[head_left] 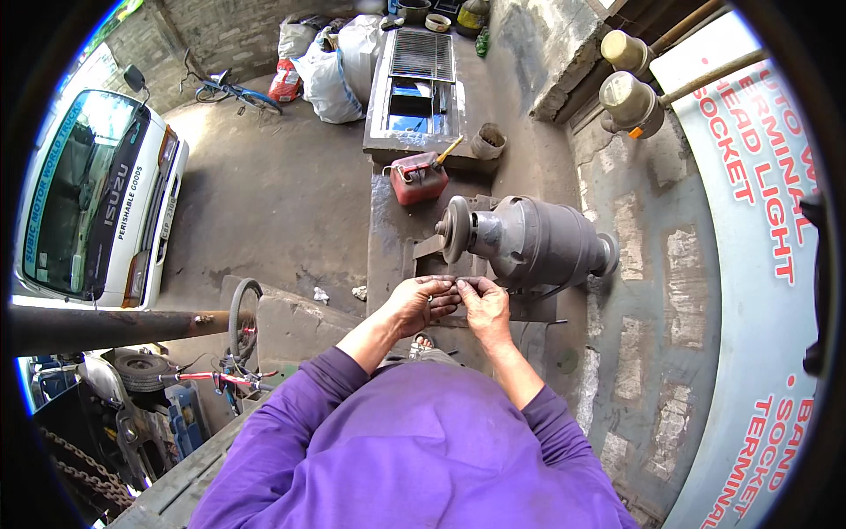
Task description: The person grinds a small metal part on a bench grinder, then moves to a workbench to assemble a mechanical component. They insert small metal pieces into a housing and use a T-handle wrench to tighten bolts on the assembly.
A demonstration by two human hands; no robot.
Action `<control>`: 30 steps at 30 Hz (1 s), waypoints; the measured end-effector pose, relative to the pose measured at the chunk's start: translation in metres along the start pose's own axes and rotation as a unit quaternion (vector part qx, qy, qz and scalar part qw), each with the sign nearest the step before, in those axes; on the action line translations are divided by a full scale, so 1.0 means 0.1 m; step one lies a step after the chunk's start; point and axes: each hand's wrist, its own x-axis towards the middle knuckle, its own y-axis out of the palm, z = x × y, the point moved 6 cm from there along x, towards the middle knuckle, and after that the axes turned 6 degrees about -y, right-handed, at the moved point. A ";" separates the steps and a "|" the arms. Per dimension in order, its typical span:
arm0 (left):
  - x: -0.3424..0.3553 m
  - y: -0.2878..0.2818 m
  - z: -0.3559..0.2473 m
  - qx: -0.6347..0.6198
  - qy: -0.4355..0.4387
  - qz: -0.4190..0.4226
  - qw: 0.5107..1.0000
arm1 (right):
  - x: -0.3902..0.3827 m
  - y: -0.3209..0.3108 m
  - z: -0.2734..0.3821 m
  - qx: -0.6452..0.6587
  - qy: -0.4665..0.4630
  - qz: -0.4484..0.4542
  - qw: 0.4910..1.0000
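My left hand (419, 304) and my right hand (482, 302) meet fingertip to fingertip in front of my body. Both are closed in a pinch on something too small to make out. A ring shows on a finger of the left hand. Just beyond the hands stands a grey bench grinder or motor (551, 240) with a rounded body, and a round wheel (455, 229) sits on its left end. Neither hand appears to touch the machine.
A red fuel can (418, 180) stands beyond the grinder, near a metal-framed window unit (414, 97). White sacks (330, 79) and a blue bicycle (236, 91) are farther back. A truck (97, 194) is parked left; a metal pole (115, 331) juts in. A printed signboard (749, 291) runs along the right.
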 end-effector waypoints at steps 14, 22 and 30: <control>0.20 -0.02 -0.26 0.095 0.042 -0.032 0.994 | 0.20 0.08 0.05 -0.025 -0.064 -0.028 0.997; 0.35 -0.18 -0.16 -0.010 -0.037 -0.062 0.997 | 0.28 0.15 -0.13 0.003 -0.011 -0.051 0.999; 0.47 -0.23 -0.13 -0.099 -0.072 -0.065 0.990 | 0.41 0.16 0.00 -0.019 -0.040 -0.039 0.998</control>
